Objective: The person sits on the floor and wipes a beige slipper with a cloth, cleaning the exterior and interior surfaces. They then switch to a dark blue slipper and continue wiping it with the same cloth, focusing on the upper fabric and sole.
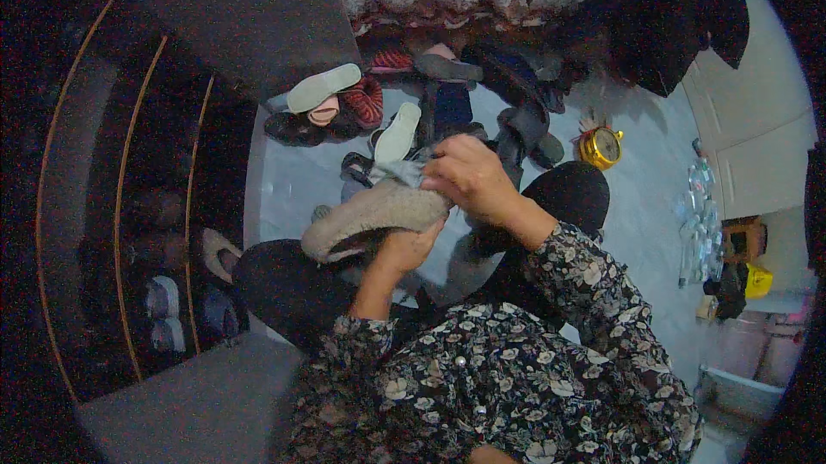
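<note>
A beige fuzzy slipper (370, 216) is held in front of me, above my knees, its toe pointing left. My left hand (409, 247) grips it from below near the heel end; some of its fingers are hidden behind the slipper. Over the heel end, my right hand (469, 173) has its fingers pinched around a grey-blue cloth (400, 172) that touches the slipper's upper edge. Just beyond the cloth, a shoe with a pale sole (397, 131) lies on the floor.
Several shoes lie beyond my hands, among them a white-soled one (325, 88) and a grey one (447, 67). A shoe cabinet (194, 206) stands open-fronted at left. A round yellow object (600, 147) sits to the right, with transparent bottles (701, 215) farther right.
</note>
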Tool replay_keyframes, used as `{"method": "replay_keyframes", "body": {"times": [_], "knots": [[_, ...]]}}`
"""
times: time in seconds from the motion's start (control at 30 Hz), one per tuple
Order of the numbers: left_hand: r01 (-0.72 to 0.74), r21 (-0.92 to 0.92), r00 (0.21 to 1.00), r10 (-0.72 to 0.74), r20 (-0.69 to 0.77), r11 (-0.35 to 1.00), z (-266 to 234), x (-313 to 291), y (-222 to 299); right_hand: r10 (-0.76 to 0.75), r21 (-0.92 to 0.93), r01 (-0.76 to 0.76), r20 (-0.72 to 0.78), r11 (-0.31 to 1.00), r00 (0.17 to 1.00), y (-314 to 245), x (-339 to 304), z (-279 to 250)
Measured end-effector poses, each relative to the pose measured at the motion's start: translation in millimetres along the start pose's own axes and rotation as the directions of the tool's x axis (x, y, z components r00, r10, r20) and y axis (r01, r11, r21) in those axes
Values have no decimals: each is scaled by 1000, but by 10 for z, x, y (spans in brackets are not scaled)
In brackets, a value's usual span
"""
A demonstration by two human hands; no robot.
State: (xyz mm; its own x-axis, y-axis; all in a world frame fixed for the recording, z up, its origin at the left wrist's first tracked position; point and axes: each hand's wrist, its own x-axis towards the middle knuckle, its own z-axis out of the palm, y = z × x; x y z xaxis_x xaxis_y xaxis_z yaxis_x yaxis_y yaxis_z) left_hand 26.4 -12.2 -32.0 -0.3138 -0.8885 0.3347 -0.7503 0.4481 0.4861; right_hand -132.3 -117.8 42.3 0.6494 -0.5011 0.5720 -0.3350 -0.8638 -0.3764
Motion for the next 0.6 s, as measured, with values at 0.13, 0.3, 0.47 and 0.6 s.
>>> {"method": "replay_keyframes", "body": {"times": [0.13, 0.3, 0.47, 0.6], "knots": [[308, -482, 937, -348, 5, 820, -90, 105, 120, 91, -53, -102, -177, 993, 980, 211, 34, -65], [83, -939, 835, -491, 248, -334, -278, 277, 186, 218, 1, -226, -271, 974, 938, 216, 74, -136], [-15, -884, 772, -568, 287, -466, -402, 335, 151, 363, 128, -340, -308, 932, 879, 175, 56, -45], [-77, -847, 746, -594, 301, -526, -467, 361, 112, 376, 109, -361, -346, 926, 860, 103, -34, 94]]}}
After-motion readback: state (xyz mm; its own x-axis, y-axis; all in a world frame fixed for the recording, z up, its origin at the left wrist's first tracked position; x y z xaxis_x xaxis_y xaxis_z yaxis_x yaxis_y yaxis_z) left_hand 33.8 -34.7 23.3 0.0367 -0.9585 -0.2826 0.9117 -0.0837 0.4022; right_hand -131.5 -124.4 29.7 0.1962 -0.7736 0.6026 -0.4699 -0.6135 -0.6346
